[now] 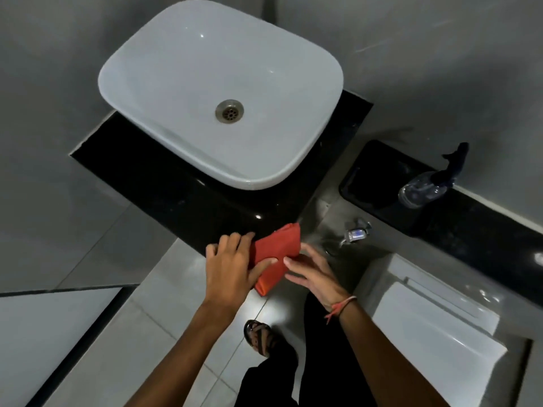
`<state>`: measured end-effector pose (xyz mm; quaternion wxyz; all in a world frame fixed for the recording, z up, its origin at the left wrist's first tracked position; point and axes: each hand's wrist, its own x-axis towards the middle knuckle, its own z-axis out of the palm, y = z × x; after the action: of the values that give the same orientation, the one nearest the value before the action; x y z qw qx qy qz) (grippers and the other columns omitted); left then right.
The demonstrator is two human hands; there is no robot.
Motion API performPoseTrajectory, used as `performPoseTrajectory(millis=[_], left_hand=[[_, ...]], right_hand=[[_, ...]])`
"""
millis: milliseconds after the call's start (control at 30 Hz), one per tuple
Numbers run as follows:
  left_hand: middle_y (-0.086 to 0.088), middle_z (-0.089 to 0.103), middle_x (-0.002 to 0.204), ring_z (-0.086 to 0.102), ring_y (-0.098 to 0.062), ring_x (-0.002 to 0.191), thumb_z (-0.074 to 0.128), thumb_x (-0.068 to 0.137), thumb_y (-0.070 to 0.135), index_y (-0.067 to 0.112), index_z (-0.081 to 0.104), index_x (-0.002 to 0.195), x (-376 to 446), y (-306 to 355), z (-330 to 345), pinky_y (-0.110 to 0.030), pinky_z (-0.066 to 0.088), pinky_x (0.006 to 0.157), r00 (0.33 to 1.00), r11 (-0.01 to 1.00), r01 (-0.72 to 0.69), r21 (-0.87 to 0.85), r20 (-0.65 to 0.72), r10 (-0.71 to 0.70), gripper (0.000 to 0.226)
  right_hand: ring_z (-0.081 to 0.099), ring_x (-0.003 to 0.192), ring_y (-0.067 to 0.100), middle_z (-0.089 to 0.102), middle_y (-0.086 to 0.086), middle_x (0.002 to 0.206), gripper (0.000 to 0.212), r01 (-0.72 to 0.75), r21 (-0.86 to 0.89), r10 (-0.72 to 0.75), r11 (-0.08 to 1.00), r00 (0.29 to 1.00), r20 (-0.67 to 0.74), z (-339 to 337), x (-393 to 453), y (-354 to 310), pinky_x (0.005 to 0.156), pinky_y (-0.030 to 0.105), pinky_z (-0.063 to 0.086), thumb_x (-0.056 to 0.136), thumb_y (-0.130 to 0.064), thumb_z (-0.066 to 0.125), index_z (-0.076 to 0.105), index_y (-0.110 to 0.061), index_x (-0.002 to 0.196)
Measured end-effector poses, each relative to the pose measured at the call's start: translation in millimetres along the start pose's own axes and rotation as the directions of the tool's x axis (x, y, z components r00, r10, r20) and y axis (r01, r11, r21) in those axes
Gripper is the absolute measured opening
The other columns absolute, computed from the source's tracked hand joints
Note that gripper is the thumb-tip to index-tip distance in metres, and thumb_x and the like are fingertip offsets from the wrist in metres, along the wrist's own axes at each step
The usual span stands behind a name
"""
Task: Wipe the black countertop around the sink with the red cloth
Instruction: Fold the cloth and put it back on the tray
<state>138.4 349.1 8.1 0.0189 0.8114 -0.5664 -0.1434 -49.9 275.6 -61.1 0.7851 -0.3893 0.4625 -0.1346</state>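
A folded red cloth (276,254) hangs half over the front right corner of the black countertop (152,183). My left hand (232,265) grips the cloth's left side, thumb on top and fingers curled over its edge. Just right of the cloth, my right hand (314,274) is spread, palm up, its fingertips touching the cloth's right edge. The white basin (188,69) stands on the countertop behind the hands, its drain (229,111) bare.
To the right, a lower black ledge (476,227) carries a clear spray bottle (426,186) with a dark trigger. A small wall tap (355,232) sticks out below it. A white toilet tank (435,312) is at the lower right. My sandalled foot (260,336) rests on the tiled floor.
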Motion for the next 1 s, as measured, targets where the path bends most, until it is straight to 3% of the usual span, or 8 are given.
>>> performPoseTrajectory(millis=[200,333,433,533,633,767,867,1000], left_hand=[[-0.002,0.058,0.110,0.060,-0.024,0.098,0.062,0.091,0.053,0.016,0.062,0.119,23,36,-5,-0.041,0.054,0.083,0.999,0.975,0.012,-0.220,0.037,-0.004,0.046],[-0.004,0.051,0.116,0.067,-0.032,0.088,0.060,0.094,0.046,0.023,0.054,0.115,75,93,-16,-0.048,0.059,0.074,0.992,0.953,-0.091,-0.289,0.059,0.113,0.032],[-0.007,0.059,0.110,0.066,-0.031,0.088,0.061,0.084,0.059,0.019,0.059,0.111,131,145,-20,-0.042,0.057,0.077,0.966,0.893,-0.152,-0.424,0.127,0.225,0.049],[-0.007,0.069,0.107,0.068,-0.025,0.099,0.081,0.079,0.020,0.014,0.063,0.108,189,185,-12,-0.034,0.055,0.089,0.960,0.835,-0.064,-0.546,0.195,0.201,0.035],[-0.011,0.071,0.109,0.068,-0.027,0.105,0.081,0.077,0.003,0.007,0.065,0.107,231,212,5,-0.032,0.053,0.093,0.959,0.806,0.062,-0.588,0.260,0.116,0.035],[-0.017,0.069,0.111,0.064,-0.023,0.094,0.069,0.087,0.000,0.005,0.062,0.112,245,227,29,-0.031,0.052,0.080,0.974,0.820,0.120,-0.560,0.225,0.012,0.027],[-0.020,0.067,0.115,0.062,-0.025,0.094,0.058,0.092,-0.003,0.003,0.056,0.124,240,235,40,-0.030,0.046,0.077,0.964,0.811,0.200,-0.549,0.258,-0.062,0.032],[-0.027,0.069,0.118,0.066,-0.040,0.112,0.052,0.094,-0.003,-0.003,0.059,0.125,232,235,39,-0.040,0.052,0.089,0.911,0.805,0.241,-0.541,0.413,0.005,0.031]], right_hand=[[0.074,0.097,0.021,0.078,0.017,0.102,0.032,0.106,-0.014,-0.107,0.994,0.976,-0.188,-17,6,-14,0.097,0.044,0.060,0.083,-0.014,0.087,0.071,0.000,0.108],[0.071,0.104,0.029,0.078,0.016,0.106,0.023,0.150,0.187,-0.069,0.971,0.923,-0.379,-49,7,-35,0.100,0.049,0.059,0.086,-0.003,0.081,0.073,-0.006,0.108],[0.072,0.100,0.023,0.079,0.010,0.104,0.016,0.236,0.284,-0.060,0.929,0.855,-0.515,-91,8,-56,0.088,0.039,0.062,0.090,-0.004,0.077,0.074,-0.019,0.097],[0.072,0.089,0.024,0.075,0.005,0.094,0.018,0.270,0.356,-0.008,0.895,0.807,-0.591,-128,18,-77,0.073,0.037,0.065,0.095,0.001,0.070,0.068,-0.015,0.087],[0.065,0.106,0.039,0.065,0.022,0.111,0.017,0.251,0.341,0.019,0.906,0.780,-0.625,-156,35,-96,0.100,0.063,0.055,0.097,0.006,0.065,0.061,-0.002,0.112],[0.058,0.125,0.030,0.059,0.017,0.140,0.052,0.170,0.096,-0.051,0.981,0.697,-0.715,-170,65,-131,0.107,0.041,0.054,0.097,0.003,0.065,0.050,-0.004,0.146],[0.045,0.145,0.031,0.045,0.014,0.157,0.073,0.101,-0.017,-0.081,0.995,0.681,-0.728,-170,85,-151,0.124,0.045,0.037,0.097,0.004,0.060,0.030,-0.011,0.162],[0.050,0.141,0.035,0.050,0.019,0.152,0.082,0.048,-0.085,-0.094,0.995,0.705,-0.703,-170,87,-162,0.121,0.044,0.040,0.095,0.013,0.050,0.016,-0.012,0.166]])
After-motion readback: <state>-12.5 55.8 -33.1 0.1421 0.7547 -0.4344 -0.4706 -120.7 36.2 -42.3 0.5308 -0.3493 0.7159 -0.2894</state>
